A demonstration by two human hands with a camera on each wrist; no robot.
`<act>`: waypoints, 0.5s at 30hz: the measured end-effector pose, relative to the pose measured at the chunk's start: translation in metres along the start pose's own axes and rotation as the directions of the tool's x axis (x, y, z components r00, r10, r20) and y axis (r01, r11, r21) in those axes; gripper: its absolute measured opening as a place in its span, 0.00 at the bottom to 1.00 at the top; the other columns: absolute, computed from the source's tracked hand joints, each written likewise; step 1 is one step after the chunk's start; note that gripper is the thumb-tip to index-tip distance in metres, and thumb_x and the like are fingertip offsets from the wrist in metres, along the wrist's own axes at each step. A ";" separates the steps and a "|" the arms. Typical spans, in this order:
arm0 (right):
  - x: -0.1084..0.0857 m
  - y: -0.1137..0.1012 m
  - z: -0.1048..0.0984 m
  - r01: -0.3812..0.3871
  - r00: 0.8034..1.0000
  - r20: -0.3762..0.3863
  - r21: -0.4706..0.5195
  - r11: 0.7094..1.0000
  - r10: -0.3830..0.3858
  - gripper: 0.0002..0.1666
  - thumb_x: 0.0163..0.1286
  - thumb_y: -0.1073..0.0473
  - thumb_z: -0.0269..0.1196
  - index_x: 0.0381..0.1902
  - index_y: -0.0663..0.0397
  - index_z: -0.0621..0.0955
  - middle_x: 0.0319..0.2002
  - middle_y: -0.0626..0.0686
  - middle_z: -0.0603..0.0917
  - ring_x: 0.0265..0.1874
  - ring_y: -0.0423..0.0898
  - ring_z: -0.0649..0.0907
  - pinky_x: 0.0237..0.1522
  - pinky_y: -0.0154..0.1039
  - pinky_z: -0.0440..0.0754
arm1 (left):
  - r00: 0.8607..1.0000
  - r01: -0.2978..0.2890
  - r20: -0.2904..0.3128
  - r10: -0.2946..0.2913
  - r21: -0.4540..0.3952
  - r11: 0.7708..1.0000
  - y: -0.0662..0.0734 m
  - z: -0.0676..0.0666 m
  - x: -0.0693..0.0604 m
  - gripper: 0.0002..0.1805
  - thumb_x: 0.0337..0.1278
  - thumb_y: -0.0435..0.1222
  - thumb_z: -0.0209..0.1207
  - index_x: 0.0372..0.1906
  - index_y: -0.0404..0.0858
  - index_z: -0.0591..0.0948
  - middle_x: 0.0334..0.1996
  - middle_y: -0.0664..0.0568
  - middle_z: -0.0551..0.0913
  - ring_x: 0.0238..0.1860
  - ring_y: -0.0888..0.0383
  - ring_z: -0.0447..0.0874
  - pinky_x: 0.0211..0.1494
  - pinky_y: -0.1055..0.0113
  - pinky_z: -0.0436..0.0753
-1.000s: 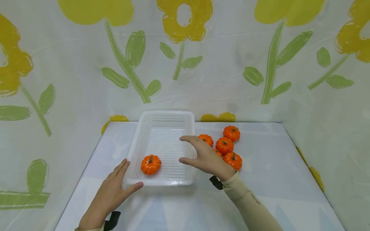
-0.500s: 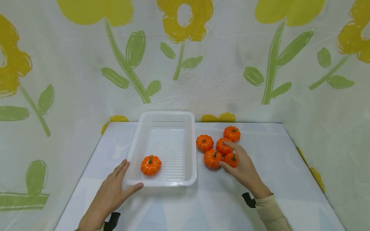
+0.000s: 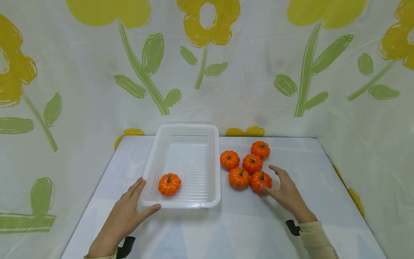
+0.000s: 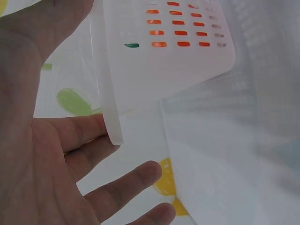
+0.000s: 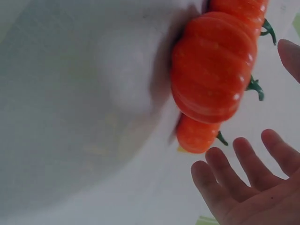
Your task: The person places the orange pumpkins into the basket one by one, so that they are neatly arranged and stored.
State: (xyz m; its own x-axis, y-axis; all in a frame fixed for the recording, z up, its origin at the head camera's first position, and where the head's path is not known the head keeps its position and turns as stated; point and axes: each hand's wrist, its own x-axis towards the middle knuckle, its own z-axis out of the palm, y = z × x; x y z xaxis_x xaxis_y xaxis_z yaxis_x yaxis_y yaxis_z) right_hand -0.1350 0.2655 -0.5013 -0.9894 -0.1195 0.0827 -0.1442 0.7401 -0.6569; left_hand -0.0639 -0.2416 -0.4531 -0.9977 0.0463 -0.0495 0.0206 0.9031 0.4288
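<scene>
Behind, a cloth backdrop (image 3: 245, 72) printed with yellow flowers and green leaves. Before it, a pale counter (image 3: 307, 172). On that, left of centre, a white perforated basket (image 3: 194, 205), upright. At its front left corner, a left hand (image 3: 124, 210), fingers extended and loosely spread, grasping nothing; fingertips touching the left rim, thumb at the front rim. From the left wrist, two fingers (image 4: 91, 159) against the rim, two lower ones clear of it. Right of the basket, a right hand (image 3: 288, 196), released, thumb and forefinger well parted just beside the front right pumpkin (image 3: 260, 182); thumb across its edge in the head view, contact impossible to tell. Close around it, a front left pumpkin (image 3: 238, 178), a middle pumpkin (image 3: 252, 163), a back left pumpkin (image 3: 230, 160) and a back right pumpkin (image 3: 260, 150). Inside the basket, near the front left corner, a lone pumpkin (image 3: 169, 184). Smallest, green stems (image 3: 262, 175) atop the orange shells.
</scene>
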 end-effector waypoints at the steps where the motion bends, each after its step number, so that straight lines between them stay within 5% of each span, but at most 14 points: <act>1: 0.001 0.001 0.002 -0.012 1.000 0.017 0.000 1.000 0.012 0.52 0.62 0.47 0.76 0.75 0.58 0.63 0.71 0.67 0.65 0.68 0.66 0.67 0.65 0.69 0.68 | 1.000 0.002 0.000 -0.002 0.002 1.000 0.000 0.000 0.000 0.62 0.50 0.74 0.59 0.78 0.33 0.59 0.78 0.37 0.56 0.69 0.28 0.63 0.63 0.28 0.68; 7: 0.006 0.005 0.010 -0.052 0.996 0.070 -0.016 0.999 0.053 0.56 0.60 0.42 0.76 0.76 0.60 0.63 0.72 0.68 0.65 0.70 0.67 0.66 0.67 0.69 0.66 | 1.000 0.008 0.004 -0.008 0.004 1.000 -0.001 0.002 0.002 0.62 0.50 0.73 0.59 0.78 0.33 0.59 0.78 0.37 0.55 0.69 0.29 0.63 0.64 0.28 0.68; 15: 0.007 0.006 0.017 -0.036 0.997 0.069 -0.021 0.999 0.038 0.51 0.61 0.48 0.76 0.74 0.62 0.65 0.68 0.68 0.70 0.60 0.64 0.76 0.57 0.60 0.80 | 1.000 0.009 0.003 -0.009 0.002 1.000 -0.002 0.002 0.001 0.63 0.49 0.75 0.57 0.78 0.34 0.59 0.79 0.38 0.55 0.69 0.29 0.63 0.64 0.28 0.68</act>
State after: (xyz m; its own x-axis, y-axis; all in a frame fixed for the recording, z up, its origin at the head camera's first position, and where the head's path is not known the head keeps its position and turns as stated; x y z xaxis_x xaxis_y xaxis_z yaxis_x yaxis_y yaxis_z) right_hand -0.1424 0.2579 -0.5169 -0.9906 -0.1367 0.0063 -0.1087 0.7575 -0.6437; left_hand -0.0647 -0.2423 -0.4552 -0.9976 0.0395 -0.0564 0.0116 0.9043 0.4267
